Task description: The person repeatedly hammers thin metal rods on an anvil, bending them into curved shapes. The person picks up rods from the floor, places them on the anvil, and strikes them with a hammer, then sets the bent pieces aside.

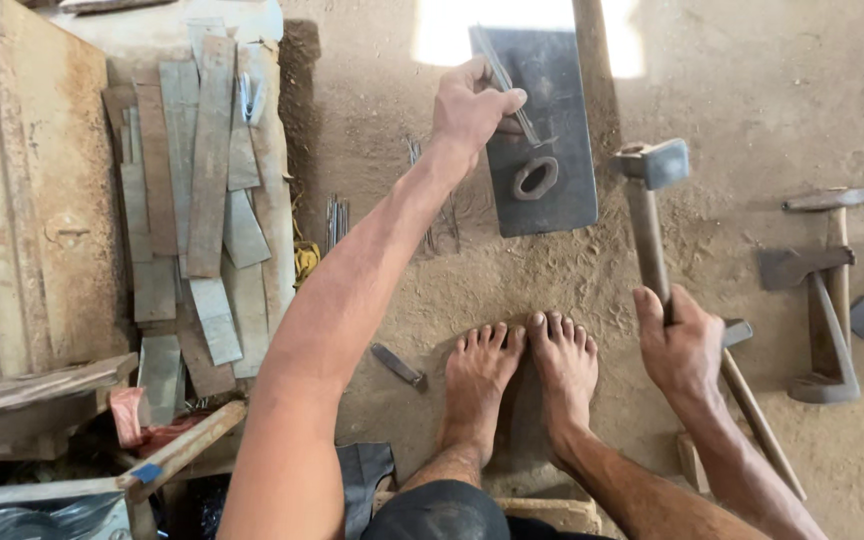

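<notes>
My left hand (472, 105) is stretched forward and pinches a thin metal rod (512, 95), whose lower tip rests near an oval metal ring (535, 178) on a dark steel plate (562, 130) lying on the dirt floor. My right hand (680, 345) grips the wooden handle of a hammer (649, 215). Its steel head (654, 163) hovers just right of the plate. My two bare feet (522, 375) rest on the ground below the plate.
A stack of flat metal strips (207, 200) lies at the left on a wooden board (37, 190). Several other hammers and iron tools (822, 290) lie at the right. A small metal piece (398, 366) and thin rods (337, 215) sit on the dirt.
</notes>
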